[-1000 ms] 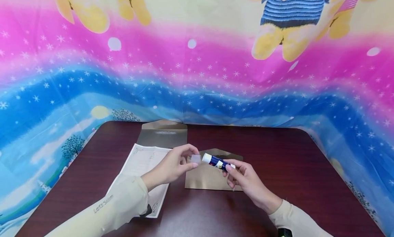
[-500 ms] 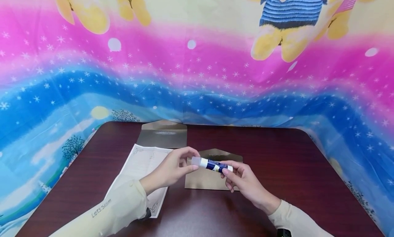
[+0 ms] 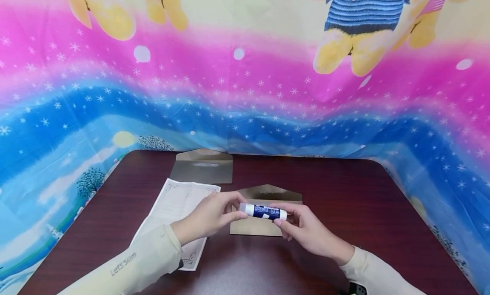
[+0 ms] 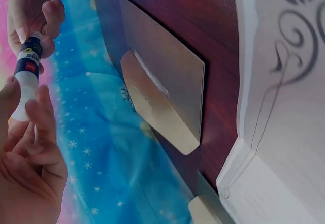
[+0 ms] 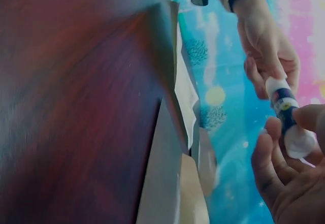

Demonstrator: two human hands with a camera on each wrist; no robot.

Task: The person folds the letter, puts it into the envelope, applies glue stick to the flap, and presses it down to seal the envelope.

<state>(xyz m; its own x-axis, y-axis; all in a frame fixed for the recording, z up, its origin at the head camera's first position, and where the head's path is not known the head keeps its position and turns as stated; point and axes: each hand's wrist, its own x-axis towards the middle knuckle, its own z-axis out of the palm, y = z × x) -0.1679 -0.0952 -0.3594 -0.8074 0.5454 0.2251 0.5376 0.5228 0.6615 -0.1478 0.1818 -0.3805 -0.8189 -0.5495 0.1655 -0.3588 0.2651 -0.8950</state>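
Between my hands is a glue stick (image 3: 264,211) with a dark blue label and white ends, nearly level above the table. My left hand (image 3: 210,215) pinches its translucent cap (image 3: 243,207), which sits over the stick's left end. The thumb and fingers of my right hand (image 3: 311,232) grip the other end. Below lies a gold-brown envelope (image 3: 256,229) with its flap lifted away from me, partly hidden by the hands and stick. The left wrist view also has the glue stick (image 4: 29,64) held at both ends.
A second envelope (image 3: 200,175), flap unfolded and a whitish streak near its fold, lies at the table's back left. A creased white sheet with printed corner ornaments (image 3: 174,203) lies partly under my left arm. A patterned cloth (image 3: 245,86) hangs behind the dark red table (image 3: 344,193).
The cap was apart from the glue stick a second ago. My right hand has brought the stick left into the cap. Both hands have lowered slightly, and the stick is more level.
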